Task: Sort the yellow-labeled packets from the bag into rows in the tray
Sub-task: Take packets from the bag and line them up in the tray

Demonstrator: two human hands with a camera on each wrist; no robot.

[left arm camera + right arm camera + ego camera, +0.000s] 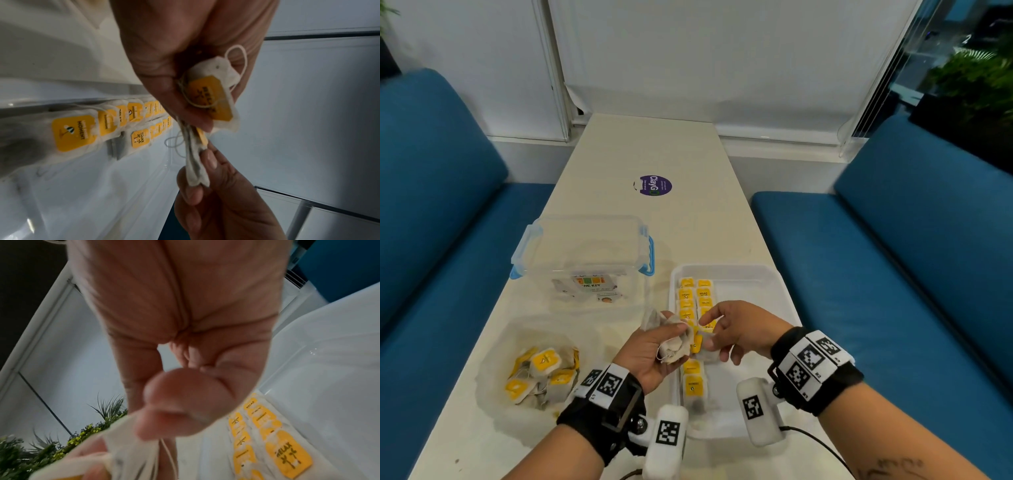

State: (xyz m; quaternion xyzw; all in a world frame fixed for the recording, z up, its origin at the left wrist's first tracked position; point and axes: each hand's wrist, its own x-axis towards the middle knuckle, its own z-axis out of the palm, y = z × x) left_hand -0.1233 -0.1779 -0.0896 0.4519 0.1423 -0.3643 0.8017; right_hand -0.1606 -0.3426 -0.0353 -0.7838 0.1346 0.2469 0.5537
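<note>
My left hand (675, 338) grips a small bunch of tea-bag packets (674, 346) over the tray's left edge; the left wrist view shows a yellow "RELAX" label on one of these packets (213, 99). My right hand (707, 334) pinches the end of one packet (195, 167) that hangs from the bunch. Thumb and fingers squeeze its pale paper (131, 449). The white tray (753, 305) holds two rows of yellow-labeled packets (695, 298) along its left side, also seen as rows of packets (269, 434). The clear bag (541, 370) with several more packets lies to the left.
A clear lidded box with blue latches (585, 253) stands behind the bag. A purple sticker (654, 185) marks the table further back. Blue benches (893, 274) flank the table. The tray's right half (756, 359) is bare.
</note>
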